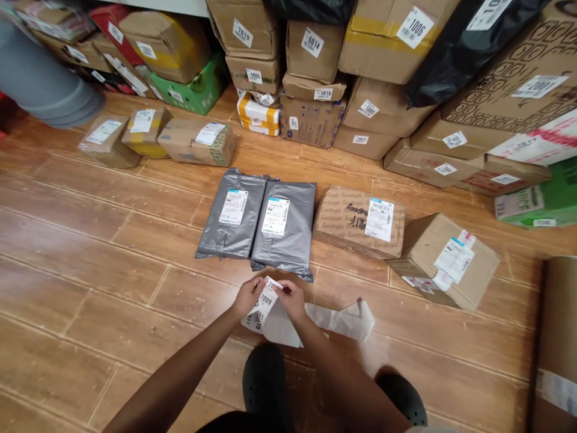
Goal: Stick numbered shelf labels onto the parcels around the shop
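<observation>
My left hand (247,295) and my right hand (292,299) both pinch a white numbered label strip (267,299) marked 2009. Its long backing paper (336,320) trails to the right over the wooden floor. Just beyond my hands lie two grey plastic mailer bags (234,225) (288,240) side by side, each bearing a shipping label. To their right sit a flat printed cardboard box (347,224) and a tilted plain cardboard box (433,252). My black shoes (264,379) show below.
Stacked cardboard boxes with number stickers (311,48) line the far wall, with black bags on top. Three small parcels (198,141) lie at the back left beside a green box (193,90). A grey round object (40,78) is at the far left. A tall carton (556,343) stands at the right edge.
</observation>
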{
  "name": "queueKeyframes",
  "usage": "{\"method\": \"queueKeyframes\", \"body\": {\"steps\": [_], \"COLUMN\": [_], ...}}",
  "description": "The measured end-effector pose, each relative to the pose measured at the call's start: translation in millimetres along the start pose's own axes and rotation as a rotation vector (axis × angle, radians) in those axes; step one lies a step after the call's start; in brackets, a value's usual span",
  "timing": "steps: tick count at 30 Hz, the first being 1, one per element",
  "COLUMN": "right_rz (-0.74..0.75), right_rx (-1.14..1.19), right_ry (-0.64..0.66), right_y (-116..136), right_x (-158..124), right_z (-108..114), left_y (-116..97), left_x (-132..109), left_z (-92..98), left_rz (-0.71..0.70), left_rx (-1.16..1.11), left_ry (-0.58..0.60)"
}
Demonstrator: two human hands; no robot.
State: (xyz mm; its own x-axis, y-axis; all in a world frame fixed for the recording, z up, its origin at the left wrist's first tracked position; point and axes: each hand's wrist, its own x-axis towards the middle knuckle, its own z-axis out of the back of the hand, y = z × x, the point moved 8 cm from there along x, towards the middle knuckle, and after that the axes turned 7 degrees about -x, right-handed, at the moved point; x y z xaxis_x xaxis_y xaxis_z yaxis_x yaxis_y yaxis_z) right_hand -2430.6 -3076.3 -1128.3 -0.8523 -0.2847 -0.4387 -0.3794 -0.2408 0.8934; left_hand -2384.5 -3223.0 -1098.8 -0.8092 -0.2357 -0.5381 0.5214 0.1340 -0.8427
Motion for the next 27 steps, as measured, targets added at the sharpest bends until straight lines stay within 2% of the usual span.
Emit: {"method": "queueKeyframes", "body": {"steps": [4, 7, 10, 12, 15, 19, 24, 27], "right_rz": [-0.007, 0.004, -0.036, -0.073, -0.112, -0.157, -0.135, -0.095], "right_rx": [0.006, 0.003, 0.044, 0.08, 0.121, 0.139, 0.19, 0.219], "right_ry": [-0.087, -0.258, -0.459, -0.54, -0.597, -0.691, -0.778, -0.744], "right_y": [-1, -1, -7, -12, -19, -26, -24, -15], "right_x": [3, 5, 5, 8, 17, 26, 25, 25], "right_z": [3, 10, 13, 10, 7, 14, 16, 12], "left_y": [2, 6, 11, 13, 17, 24, 31, 32], "left_x": [2, 5, 8, 8, 1, -10, -19, -22], "left_z": [-6.2, -9.5, -3.9, 2.0, 10.0, 17.9, 23.7, 23.1], "left_rz": [0.042, 0.099, 0.134, 0.145, 0.167, 0.198, 0.221, 0.228], "left_rx": [-0.02, -0.013, 0.018, 0.033, 0.035, 0.01, -0.038, -0.074], "left_ry": [0.03, 0.062, 0.045, 0.028, 0.013, 0.004, -0.014, -0.008]}}
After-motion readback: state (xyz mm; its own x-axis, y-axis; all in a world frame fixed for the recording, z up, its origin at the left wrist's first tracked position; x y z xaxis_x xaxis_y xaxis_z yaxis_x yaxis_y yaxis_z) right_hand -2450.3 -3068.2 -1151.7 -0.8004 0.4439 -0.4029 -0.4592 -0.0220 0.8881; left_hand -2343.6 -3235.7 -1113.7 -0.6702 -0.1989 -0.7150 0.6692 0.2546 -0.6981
